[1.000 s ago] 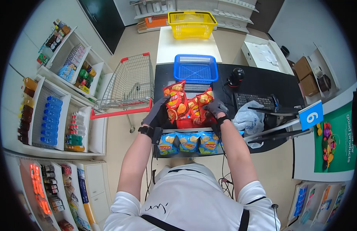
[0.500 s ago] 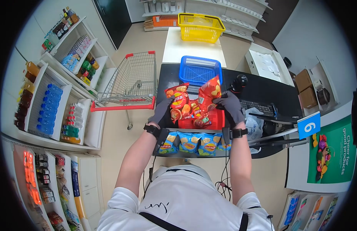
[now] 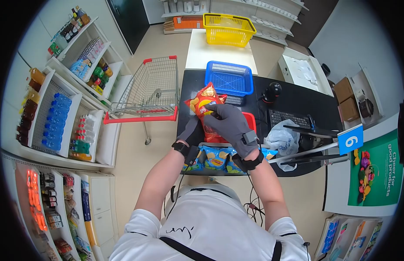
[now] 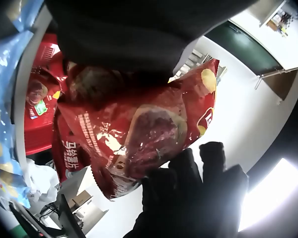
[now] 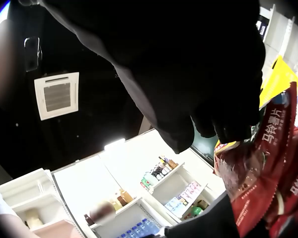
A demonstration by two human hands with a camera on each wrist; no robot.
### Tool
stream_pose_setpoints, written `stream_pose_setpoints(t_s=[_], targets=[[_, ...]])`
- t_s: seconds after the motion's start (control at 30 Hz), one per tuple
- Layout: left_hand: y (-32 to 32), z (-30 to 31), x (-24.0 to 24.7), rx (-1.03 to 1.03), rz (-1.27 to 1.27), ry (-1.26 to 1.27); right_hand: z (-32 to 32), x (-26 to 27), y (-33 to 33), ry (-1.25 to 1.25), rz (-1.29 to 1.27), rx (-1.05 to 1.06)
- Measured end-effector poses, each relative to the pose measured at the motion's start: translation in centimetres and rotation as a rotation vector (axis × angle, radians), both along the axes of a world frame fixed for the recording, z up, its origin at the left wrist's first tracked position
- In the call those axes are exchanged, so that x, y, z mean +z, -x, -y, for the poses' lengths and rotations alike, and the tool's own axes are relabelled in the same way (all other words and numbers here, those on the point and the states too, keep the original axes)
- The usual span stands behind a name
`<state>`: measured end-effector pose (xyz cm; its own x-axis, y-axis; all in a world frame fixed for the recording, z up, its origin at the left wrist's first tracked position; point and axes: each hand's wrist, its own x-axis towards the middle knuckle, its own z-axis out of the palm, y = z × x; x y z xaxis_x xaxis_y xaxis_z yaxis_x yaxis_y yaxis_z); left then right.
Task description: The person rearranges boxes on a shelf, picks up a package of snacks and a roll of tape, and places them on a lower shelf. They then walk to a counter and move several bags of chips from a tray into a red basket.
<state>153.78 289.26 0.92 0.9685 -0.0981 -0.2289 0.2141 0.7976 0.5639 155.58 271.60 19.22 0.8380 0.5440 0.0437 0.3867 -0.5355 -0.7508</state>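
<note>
Both hands wear dark grey gloves and meet over red bags of potato chips (image 3: 201,104) at the counter's near left part. My left hand (image 3: 192,130) grips the bags from the left; in the left wrist view its thumb lies on one side of a red chip bag (image 4: 154,129) and its fingers on the other. Across the bags reaches my right hand (image 3: 230,124), fingers curled at a bag's edge. At least two red bags overlap in the right wrist view, the nearer chip bag (image 5: 263,168) right at the right fingertips. A red bin (image 3: 249,122) is partly hidden beneath the hands.
Blue chip bags (image 3: 217,157) line the counter's near edge. Beyond the hands sits a blue basket (image 3: 229,79), with a yellow basket (image 3: 228,32) farther back. A scanner (image 3: 271,92), keyboard (image 3: 289,116) and plastic bag (image 3: 282,135) lie right; a shopping cart (image 3: 149,87) stands left.
My right hand has moved left with its red chip bag, bringing it against the one in my left hand. The two bags, apart half a second ago, now overlap.
</note>
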Motion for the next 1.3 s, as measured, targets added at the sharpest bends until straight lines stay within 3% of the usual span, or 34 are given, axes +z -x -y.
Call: stream_pose_setpoints(t_s=[0.1, 0.2, 0.23, 0.3, 0.33, 0.4, 0.43, 0.5, 0.63, 0.73, 0.9, 1.0, 1.03, 1.17, 1.23, 1.27, 1.3], targets=[[0.8, 0.5, 1.9, 0.026, -0.070, 0.012, 0.8, -0.3, -0.5, -0.164, -0.022, 0.032], [1.0, 0.7, 2.0, 0.041, -0.109, 0.022, 2.0, 0.8, -2.3, -0.481, 0.026, -0.083], [1.0, 0.6, 1.8, 0.042, -0.107, 0.022, 2.8, 0.6, -3.6, -0.477, 0.022, -0.087], [1.0, 0.4, 1.2, 0.035, -0.104, 0.024, 4.7, -0.9, -7.3, -0.286, -0.076, -0.334], [1.0, 0.1, 0.9, 0.052, -0.193, 0.083, 5.8, -2.2, -9.2, -0.284, -0.074, -0.339], [0.8, -0.8, -0.1, 0.091, -0.367, 0.198, 7.2, -6.7, -12.7, 0.252, -0.181, -0.277], [0.8, -1.1, -0.4, 0.090, -0.366, 0.197, 7.1, -9.7, -13.7, 0.250, -0.179, -0.277], [0.7, -1.5, -1.1, 0.155, -0.295, 0.124, 6.6, -15.8, -15.6, 0.601, -0.387, -0.192], [2.1, -2.2, -1.5, 0.225, -0.227, 0.089, 5.7, -23.9, -17.2, 0.652, -0.485, -0.202], [2.9, -3.1, -2.3, 0.245, -0.201, 0.124, 6.0, -28.6, -19.4, 0.730, -0.586, -0.072], [4.6, -2.6, -1.6, 0.255, -0.102, 0.180, 6.1, -27.6, -19.3, 0.686, -0.725, -0.140], [4.6, -2.3, -1.4, 0.286, -0.052, 0.183, 5.8, -28.5, -19.4, 0.789, -0.354, -0.189], [4.6, -2.3, -1.3, 0.298, -0.043, 0.195, 5.8, -28.6, -19.9, 0.789, -0.349, -0.183], [5.6, -3.6, -3.4, 0.306, -0.065, 0.209, 6.1, -24.6, -20.7, 0.684, -0.508, -0.188], [6.0, -4.2, -4.3, 0.293, -0.072, 0.209, 5.9, -21.1, -20.5, 0.733, -0.220, 0.019], [6.0, -4.5, -4.6, 0.248, -0.040, 0.256, 6.5, -18.6, -19.2, 0.728, -0.216, 0.006], [6.3, -4.8, -4.6, 0.202, -0.010, 0.303, 7.2, -16.1, -17.7, 0.497, -0.258, -0.083]])
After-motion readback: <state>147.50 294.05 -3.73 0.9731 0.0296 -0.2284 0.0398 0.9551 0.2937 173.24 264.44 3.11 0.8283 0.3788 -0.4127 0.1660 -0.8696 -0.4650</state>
